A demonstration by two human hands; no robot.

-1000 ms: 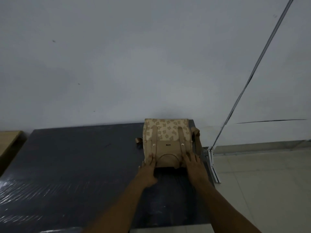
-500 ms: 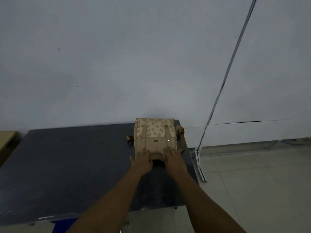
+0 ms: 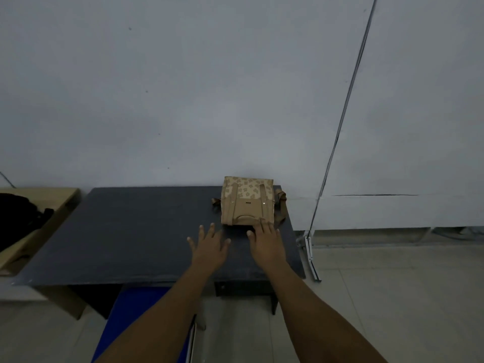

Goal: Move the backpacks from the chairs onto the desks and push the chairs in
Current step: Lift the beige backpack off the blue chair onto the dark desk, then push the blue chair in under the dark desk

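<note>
A tan backpack (image 3: pixel 247 201) with a flower print lies flat on the dark desk (image 3: pixel 131 231), at its far right corner against the wall. My left hand (image 3: pixel 209 246) hovers over the desk just in front of the backpack, fingers spread, holding nothing. My right hand (image 3: pixel 265 243) is flat and open too; its fingertips touch the backpack's near edge. A blue chair (image 3: pixel 136 318) stands below my left forearm, its seat partly under the desk's front edge.
A light wooden desk (image 3: pixel 56 205) stands to the left with a black bag (image 3: pixel 18 218) on it. A white wall runs behind both desks. Right of the dark desk are a thin metal rail (image 3: pixel 310 252) and pale tiled floor (image 3: pixel 392 297).
Both hands have let go of the backpack and drawn back toward me, the left one fully off it. The view has pulled back, so the blue chair and left desk now show.
</note>
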